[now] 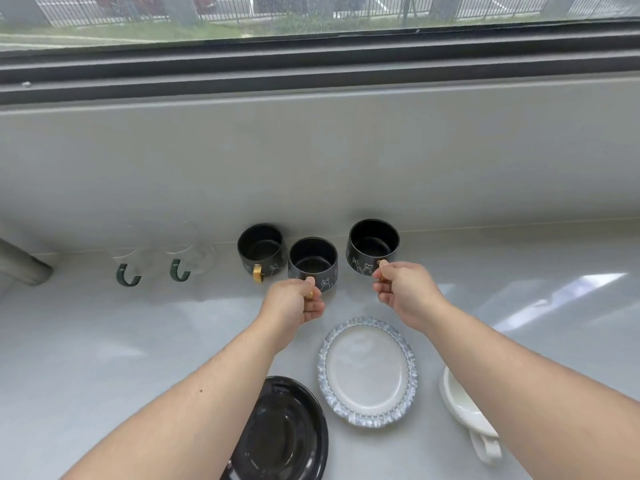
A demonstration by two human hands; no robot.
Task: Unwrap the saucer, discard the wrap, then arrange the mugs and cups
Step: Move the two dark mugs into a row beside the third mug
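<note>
- I see two bare arms, with no sleeves on them.
- My left hand [294, 299] wears no glove, ring or watch.
- My right hand [405, 292] is bare too.
- The left forearm has one small dark dot, at about 7 o'clock from the hand.

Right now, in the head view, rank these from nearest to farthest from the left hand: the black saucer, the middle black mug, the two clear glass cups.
1. Middle black mug, held by the left hand.
2. Black saucer, near edge, below the forearm.
3. Right clear glass cup, by the wall.
4. Left clear glass cup, farthest left.
</note>
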